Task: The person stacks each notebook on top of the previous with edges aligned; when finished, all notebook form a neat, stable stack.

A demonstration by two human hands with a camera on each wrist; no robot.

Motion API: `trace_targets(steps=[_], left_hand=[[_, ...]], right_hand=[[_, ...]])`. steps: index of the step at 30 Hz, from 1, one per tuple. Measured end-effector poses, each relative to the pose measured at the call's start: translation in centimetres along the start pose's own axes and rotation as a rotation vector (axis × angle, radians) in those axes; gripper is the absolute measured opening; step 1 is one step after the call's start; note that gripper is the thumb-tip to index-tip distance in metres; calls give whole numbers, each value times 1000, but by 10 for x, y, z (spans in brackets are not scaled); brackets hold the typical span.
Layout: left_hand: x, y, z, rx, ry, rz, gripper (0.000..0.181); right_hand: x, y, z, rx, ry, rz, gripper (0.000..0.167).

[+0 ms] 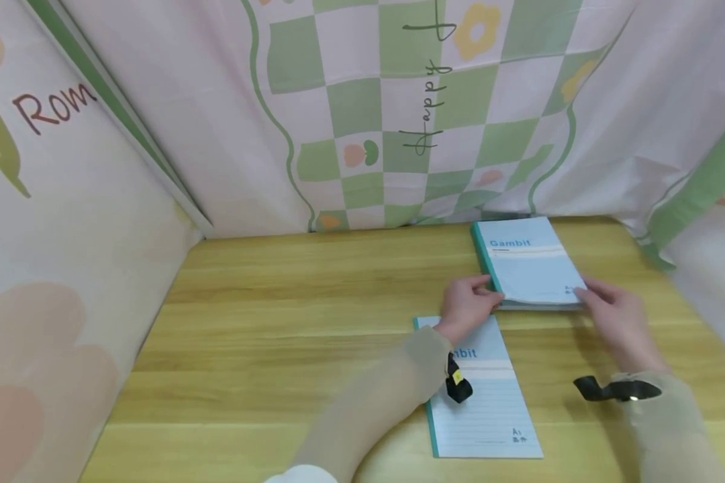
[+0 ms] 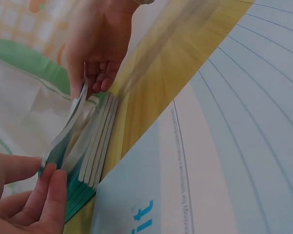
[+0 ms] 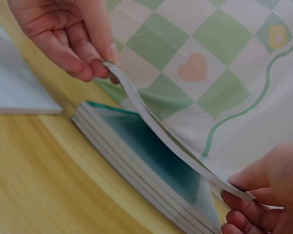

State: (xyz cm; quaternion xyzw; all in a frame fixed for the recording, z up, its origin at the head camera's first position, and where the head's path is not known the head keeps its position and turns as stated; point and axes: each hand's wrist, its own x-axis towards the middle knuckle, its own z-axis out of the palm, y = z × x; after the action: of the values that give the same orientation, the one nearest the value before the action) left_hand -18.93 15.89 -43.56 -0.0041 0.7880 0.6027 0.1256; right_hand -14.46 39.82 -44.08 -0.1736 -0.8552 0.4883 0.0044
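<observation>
Both hands hold the top notepad [image 1: 528,261], a light-blue pad with a teal binding and the word Gambit, by its two near corners. The left hand [image 1: 468,305] pinches the near left corner, while the right hand [image 1: 619,322] pinches the near right one. In the right wrist view the lifted notepad [image 3: 151,124] bows slightly, its near edge raised off a stack of several like notepads [image 3: 132,165]. Another notepad [image 1: 477,402] lies flat on the table, partly beneath the left wrist.
The wooden table [image 1: 266,349] meets a hanging cloth [image 1: 350,121] with green checks at its back edge. More printed cloth [image 1: 66,268] covers the left side, and a green-edged curtain [image 1: 701,194] hangs at the right. Each wrist wears a black strap [image 1: 622,389].
</observation>
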Motion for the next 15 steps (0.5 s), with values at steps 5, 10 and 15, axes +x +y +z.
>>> trace_targets(steps=[5,10,15], left_hand=[[3,-5,5,58,-28,52,44],[5,-9,6,103,-54,75,45],[8,-9,4,132,-52,45,46]], right_hand=[[4,2,1,21,21,40,72],[6,9,4,28,31,32,69],[7,12,8,4,43,20,65]])
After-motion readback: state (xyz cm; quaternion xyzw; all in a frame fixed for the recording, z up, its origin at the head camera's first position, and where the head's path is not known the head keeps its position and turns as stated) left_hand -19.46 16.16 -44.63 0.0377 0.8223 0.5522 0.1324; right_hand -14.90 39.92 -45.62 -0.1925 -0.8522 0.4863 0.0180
